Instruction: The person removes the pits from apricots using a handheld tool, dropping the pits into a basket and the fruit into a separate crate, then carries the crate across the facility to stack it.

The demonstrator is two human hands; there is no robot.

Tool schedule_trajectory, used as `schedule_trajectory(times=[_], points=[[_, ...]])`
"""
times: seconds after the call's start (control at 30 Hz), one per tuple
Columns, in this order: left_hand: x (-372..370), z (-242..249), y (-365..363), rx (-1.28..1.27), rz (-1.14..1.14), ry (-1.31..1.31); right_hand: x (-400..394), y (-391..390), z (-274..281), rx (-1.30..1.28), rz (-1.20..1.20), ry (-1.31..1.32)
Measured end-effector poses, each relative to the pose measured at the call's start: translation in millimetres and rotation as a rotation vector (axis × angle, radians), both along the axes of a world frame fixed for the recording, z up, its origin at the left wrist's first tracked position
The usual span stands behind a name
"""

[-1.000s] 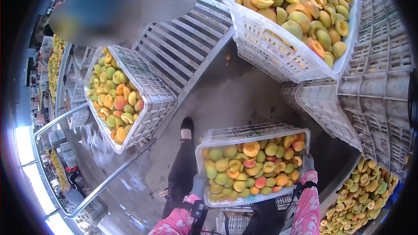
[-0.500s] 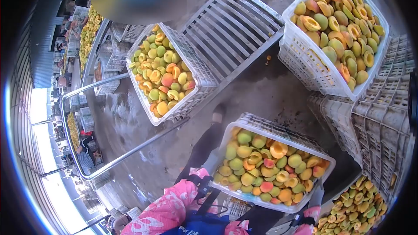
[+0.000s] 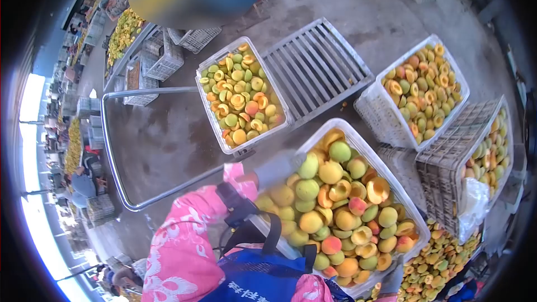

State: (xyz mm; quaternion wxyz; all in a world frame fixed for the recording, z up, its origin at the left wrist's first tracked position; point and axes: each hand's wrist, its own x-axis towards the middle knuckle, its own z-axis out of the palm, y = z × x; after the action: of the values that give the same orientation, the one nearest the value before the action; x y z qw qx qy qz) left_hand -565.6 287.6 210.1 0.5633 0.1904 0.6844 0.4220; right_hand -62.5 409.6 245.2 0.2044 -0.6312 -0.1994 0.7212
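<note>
The crate [image 3: 358,140] has risen closer, heaped with halved peaches; left hand [image 3: 274,169] fingers clamped on its rim, right hand hidden. Another crate [image 3: 215,78] sits on the cart beyond.

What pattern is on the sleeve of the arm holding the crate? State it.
Pink with white flowers, on the left sleeve; head view.

Single head-worn fisheye view, looking steeply down and forward from above the wearer's chest. The carried crate of halved fruit [image 3: 341,212] lies very near, filling the lower centre; the concrete floor [image 3: 168,140] and further crates recede toward the curved, vignetted edges.
</note>
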Motion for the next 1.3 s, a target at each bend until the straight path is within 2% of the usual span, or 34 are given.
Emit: schedule_trajectory(times=[0.03,0.1,0.17,0.23,0.27,0.33,0.37,0.4,0.43,0.47,0.5,0.53,0.57,0.6,0.63,0.67,0.7,0.73,0.77,0.8,0.87,0.9,1.0,1.03,1.1,1.17,1.23,1.27,1.3], points=[[-21.1,-11.4,-5.9,0.110,-0.011,0.131,-49.9,-10.8,25.8,0.018,-0.017,0.075],[-73.0,5.7,-15.9,0.138,-0.062,0.297,-64.6,-9.8,9.6,0.000,0.058,0.136],[-123.4,41.5,-24.1,0.082,-0.083,0.402,-130.7,-17.2,18.8,-0.069,-0.001,0.236],[-176.5,71.4,-38.4,0.060,-0.063,0.497,-153.1,-17.5,-15.6,0.003,0.169,0.175],[-206.8,84.1,-46.4,0.022,-0.062,0.536,-196.6,-26.5,-7.6,0.036,0.207,0.215],[-279.6,61.5,-67.0,-0.008,-0.022,0.585,-273.2,-43.9,-3.4,-0.010,0.151,0.221],[-304.3,72.4,-70.7,0.030,0.001,0.537,-308.1,-52.2,2.4,0.023,0.150,0.224],[-339.9,64.9,-77.6,-0.012,0.042,0.552,-325.8,-59.8,-25.4,-0.006,0.127,0.209],[-367.4,67.9,-80.5,-0.032,0.083,0.674,-356.1,-67.9,-30.2,-0.048,0.138,0.281],[-395.4,70.0,-82.7,-0.109,0.112,0.688,-369.5,-85.3,-51.6,0.089,0.163,0.339],[-425.5,52.4,-88.3,-0.032,0.205,0.667,-393.6,-92.2,-56.8,0.109,0.231,0.323],[-451.3,58.7,-88.6,-0.214,0.115,0.838,-421.6,-98.4,-57.2,0.125,0.334,0.286],[-481.3,49.8,-89.8,-0.292,0.110,0.838,-443.7,-106.9,-59.9,0.103,0.385,0.253],[-525.6,2.8,-104.6,-0.249,0.109,0.834,-461.9,-112.2,-67.1,0.043,0.400,0.227],[-542.0,-6.5,-106.8,-0.212,0.137,0.786,-482.7,-120.3,-67.5,-0.222,0.273,0.210],[-557.6,-20.4,-104.9,-0.173,0.121,0.807,-498.2,-132.4,-76.8,-0.256,0.229,0.239],[-592.1,-59.0,-117.2,-0.185,0.128,0.892,-510.2,-144.0,-85.7,-0.284,0.189,0.259],[-594.1,-62.8,-109.8,-0.263,0.039,1.003,-529.9,-151.8,-91.5,-0.263,0.105,0.245],[-620.5,-105.9,-124.0,-0.278,0.000,1.092,-539.4,-160.5,-119.6,-0.328,0.126,0.211],[-637.0,-124.7,-137.6,-0.295,-0.150,1.410,-553.6,-162.0,-115.1,-0.344,0.161,0.162],[-634.6,-139.9,-129.1,-0.324,-0.160,1.329,-563.9,-165.9,-101.0,-0.345,0.173,0.056],[-627.2,-115.8,-122.5,-0.377,-0.006,0.963,-556.1,-184.6,-115.7,-0.279,0.190,0.164],[-616.0,-106.1,-108.0,-0.367,0.046,0.954,-567.3,-175.0,-105.9,-0.224,0.132,0.228],[-617.6,-108.4,-105.2,-0.348,0.058,0.936,-580.2,-155.2,-85.0,-0.012,0.567,0.002],[-615.2,-111.6,-105.0,-0.445,0.002,1.151,-581.5,-153.8,-79.7,0.202,0.994,-0.265],[-615.3,-108.9,-105.7,-0.458,0.006,1.128,-565.0,-182.7,-109.7,-0.278,0.473,-0.074],[-611.1,-107.7,-102.6,-0.504,0.002,1.112,-567.6,-173.4,-104.6,-0.323,0.443,-0.088],[-611.3,-109.0,-102.0,-0.533,0.005,1.100,-560.6,-164.7,-105.4,-0.405,0.660,-0.070],[-620.4,-126.4,-116.2,-0.474,-0.070,1.199,-554.9,-154.2,-103.5,-0.488,0.874,-0.052]])
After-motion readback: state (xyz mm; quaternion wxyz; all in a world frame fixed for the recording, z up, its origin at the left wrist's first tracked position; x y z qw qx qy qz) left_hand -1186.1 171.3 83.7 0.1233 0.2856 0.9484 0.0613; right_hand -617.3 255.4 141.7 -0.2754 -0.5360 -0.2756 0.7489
